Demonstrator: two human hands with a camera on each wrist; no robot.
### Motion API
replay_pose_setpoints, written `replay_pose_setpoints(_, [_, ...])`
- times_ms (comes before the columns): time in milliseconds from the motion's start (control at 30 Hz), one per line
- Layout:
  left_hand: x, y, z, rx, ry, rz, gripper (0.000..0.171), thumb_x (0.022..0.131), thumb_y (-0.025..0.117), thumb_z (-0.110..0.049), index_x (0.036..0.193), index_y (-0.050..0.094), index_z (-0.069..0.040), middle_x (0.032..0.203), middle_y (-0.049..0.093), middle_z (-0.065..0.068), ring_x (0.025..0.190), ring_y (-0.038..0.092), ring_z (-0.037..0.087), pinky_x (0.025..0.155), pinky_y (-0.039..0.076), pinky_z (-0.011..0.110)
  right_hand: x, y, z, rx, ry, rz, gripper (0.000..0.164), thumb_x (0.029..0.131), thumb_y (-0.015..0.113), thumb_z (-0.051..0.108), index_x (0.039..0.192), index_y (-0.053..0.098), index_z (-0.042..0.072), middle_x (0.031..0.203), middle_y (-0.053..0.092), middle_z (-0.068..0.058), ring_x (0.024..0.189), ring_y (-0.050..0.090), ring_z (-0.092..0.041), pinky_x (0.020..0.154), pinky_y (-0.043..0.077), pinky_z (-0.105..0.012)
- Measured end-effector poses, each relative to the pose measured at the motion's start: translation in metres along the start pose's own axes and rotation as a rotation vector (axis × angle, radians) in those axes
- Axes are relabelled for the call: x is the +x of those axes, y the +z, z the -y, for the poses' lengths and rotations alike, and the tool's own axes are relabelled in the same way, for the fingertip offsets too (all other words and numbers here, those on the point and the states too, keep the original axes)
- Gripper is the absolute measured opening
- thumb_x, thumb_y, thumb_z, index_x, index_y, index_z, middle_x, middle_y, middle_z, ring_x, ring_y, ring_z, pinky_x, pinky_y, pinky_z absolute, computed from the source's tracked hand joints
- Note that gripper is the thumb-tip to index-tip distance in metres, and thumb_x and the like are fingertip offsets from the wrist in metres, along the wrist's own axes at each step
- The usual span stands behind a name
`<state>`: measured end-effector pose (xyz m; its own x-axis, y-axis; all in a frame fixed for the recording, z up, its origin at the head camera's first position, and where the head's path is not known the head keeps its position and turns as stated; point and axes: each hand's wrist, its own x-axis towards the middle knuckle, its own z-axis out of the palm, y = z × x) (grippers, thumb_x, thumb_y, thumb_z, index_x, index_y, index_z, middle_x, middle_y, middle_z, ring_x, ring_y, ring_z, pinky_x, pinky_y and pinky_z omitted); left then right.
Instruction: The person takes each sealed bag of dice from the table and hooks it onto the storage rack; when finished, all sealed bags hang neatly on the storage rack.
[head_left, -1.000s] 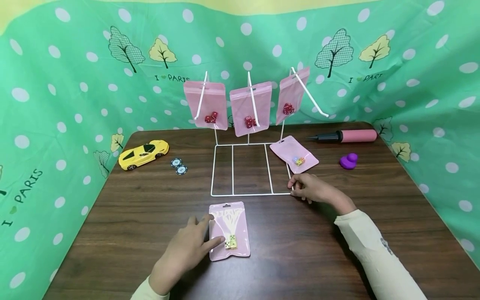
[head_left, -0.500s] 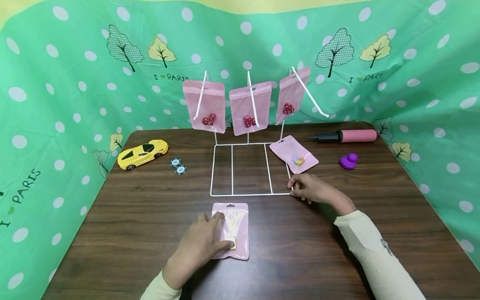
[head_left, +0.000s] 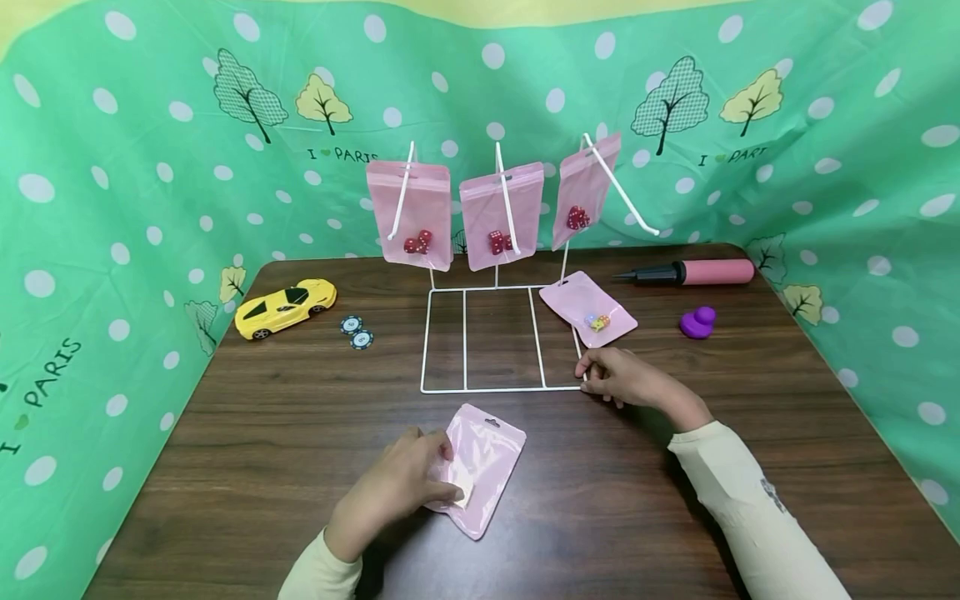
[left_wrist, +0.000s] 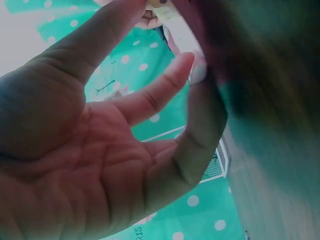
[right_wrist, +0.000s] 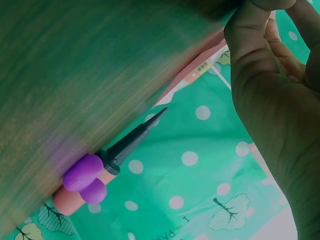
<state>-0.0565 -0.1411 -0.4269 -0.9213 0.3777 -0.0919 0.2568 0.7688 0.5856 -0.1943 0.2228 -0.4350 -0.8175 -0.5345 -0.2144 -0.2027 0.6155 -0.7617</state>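
Note:
My left hand [head_left: 393, 479] pinches the left side of a pink zip bag [head_left: 491, 467] lying aslant on the table. My thumb covers most of the pale dice inside; in the left wrist view, thumb and fingers [left_wrist: 172, 80] bend toward the bag's edge. At the front right corner of the white wire rack [head_left: 502, 389], my right hand [head_left: 622, 375] pinches the frame. Pink bags with red dice hang on the rack's hooks: a left bag [head_left: 412, 204], a middle bag [head_left: 480, 208] and a right bag [head_left: 585, 187]. Another pink bag [head_left: 581, 300] with colourful dice lies across the rack's right side.
A yellow toy car [head_left: 285, 308] and two poker chips [head_left: 356, 332] are on the left of the table. Toward the right edge lie a pink hand pump [head_left: 712, 272] with a black nozzle and a purple rubber duck [head_left: 697, 322]. A green dotted cloth [head_left: 525, 75] stands behind.
My left hand has moved right onto the front bag and taken hold of it. That bag has slid right and turned clockwise. My right hand stays at the rack corner.

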Motion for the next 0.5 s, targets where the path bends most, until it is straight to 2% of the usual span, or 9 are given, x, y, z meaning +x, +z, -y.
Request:
replay_pose_setpoints(200, [0.000, -0.002, 0.006, -0.031, 0.028, 0.002, 0.045, 0.070, 0.101, -0.016, 0.093, 0.063, -0.011, 0.090, 0.058, 0.004, 0.082, 0.054, 0.022, 0.073, 0.048, 0.042, -0.001, 0.000, 0.001, -0.003, 0.002, 0.002, 0.014, 0.101, 0.071, 0.000, 0.111, 0.063, -0.006, 0.075, 0.057, -0.003, 0.060, 0.055, -0.016, 0.047, 0.048, -0.029])
replay_pose_setpoints(500, [0.002, -0.005, 0.012, -0.108, 0.038, 0.051, 0.038, 0.072, 0.099, -0.014, 0.086, 0.064, -0.011, 0.078, 0.057, -0.002, 0.074, 0.049, 0.013, 0.068, 0.045, 0.032, 0.000, 0.001, 0.002, 0.002, -0.001, -0.001, 0.013, 0.100, 0.070, -0.002, 0.110, 0.063, -0.006, 0.074, 0.057, -0.002, 0.060, 0.055, -0.016, 0.047, 0.048, -0.029])
